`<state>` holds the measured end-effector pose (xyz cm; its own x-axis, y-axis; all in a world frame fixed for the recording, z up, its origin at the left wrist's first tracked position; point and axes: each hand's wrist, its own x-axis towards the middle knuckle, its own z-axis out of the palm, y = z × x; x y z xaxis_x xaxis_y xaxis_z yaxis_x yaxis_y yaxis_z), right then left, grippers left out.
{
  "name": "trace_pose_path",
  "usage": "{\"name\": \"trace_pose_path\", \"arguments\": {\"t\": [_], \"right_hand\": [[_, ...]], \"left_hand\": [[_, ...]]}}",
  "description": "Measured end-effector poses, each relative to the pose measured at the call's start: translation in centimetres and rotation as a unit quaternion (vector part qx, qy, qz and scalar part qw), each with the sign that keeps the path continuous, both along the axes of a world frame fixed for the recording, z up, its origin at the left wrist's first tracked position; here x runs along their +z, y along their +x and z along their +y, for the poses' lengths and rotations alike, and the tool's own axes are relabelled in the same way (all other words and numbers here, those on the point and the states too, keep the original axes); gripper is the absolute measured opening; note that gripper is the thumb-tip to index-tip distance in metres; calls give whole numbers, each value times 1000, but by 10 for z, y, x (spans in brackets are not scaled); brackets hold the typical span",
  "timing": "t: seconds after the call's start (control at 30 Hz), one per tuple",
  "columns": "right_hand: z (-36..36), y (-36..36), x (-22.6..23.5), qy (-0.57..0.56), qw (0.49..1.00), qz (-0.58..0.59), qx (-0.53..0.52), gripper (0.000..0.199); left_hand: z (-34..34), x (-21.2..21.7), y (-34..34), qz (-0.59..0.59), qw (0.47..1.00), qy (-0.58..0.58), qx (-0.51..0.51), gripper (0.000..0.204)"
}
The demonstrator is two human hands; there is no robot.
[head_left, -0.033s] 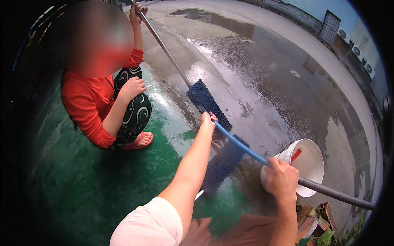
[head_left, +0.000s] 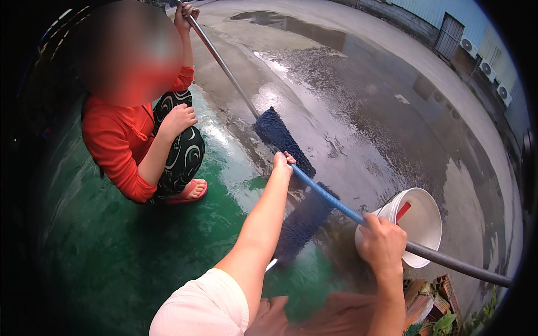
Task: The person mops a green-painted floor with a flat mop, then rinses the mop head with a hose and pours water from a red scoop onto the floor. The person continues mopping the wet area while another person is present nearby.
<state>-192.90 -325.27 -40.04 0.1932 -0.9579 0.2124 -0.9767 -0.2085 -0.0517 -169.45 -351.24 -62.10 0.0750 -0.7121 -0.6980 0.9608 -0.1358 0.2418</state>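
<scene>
A blue hose (head_left: 328,196) is stretched between my two hands. My left hand (head_left: 284,161) is closed round its end, reached out beside a dark blue shaggy mop head (head_left: 283,137). Farther back along the hose, my right hand (head_left: 383,243) grips it in front of a white bucket (head_left: 421,215); past this hand a dark grey length runs off to the right. A second dark blue mop head (head_left: 308,224) lies below the hose, partly behind my left arm. Whether water leaves the hose end cannot be seen.
At the left a person in a red top (head_left: 115,148) squats on the wet green floor (head_left: 168,246), one hand on a metal mop pole (head_left: 224,64). A red object (head_left: 403,211) sticks up in the bucket. Broken bricks (head_left: 420,302) lie near its base. Wet concrete (head_left: 386,112) stretches beyond.
</scene>
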Motion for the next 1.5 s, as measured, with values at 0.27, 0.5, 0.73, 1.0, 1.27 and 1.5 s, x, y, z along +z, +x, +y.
{"name": "trace_pose_path", "arguments": {"t": [0.27, 0.5, 0.73, 1.0, 1.27, 1.5], "right_hand": [[6, 12, 2, -47, 999, -4, -8, 30], [10, 9, 16, -71, 997, 6, -25, 29], [5, 18, 13, -84, 996, -1, -17, 31], [2, 28, 19, -94, 996, -11, -8, 30], [7, 30, 18, -37, 998, -17, -48, 27], [17, 28, 23, -6, 997, -33, -77, 21]], "left_hand": [[-17, 10, -22, 68, 997, -20, 38, 16], [-35, 39, -50, 105, 990, -95, 10, 33], [-44, 61, -33, 87, 986, -144, 9, 36], [-47, 59, -31, 91, 987, -133, 0, 38], [-32, 6, -60, 102, 993, -59, -24, 33], [-8, -33, -100, 114, 992, 30, -53, 28]]}}
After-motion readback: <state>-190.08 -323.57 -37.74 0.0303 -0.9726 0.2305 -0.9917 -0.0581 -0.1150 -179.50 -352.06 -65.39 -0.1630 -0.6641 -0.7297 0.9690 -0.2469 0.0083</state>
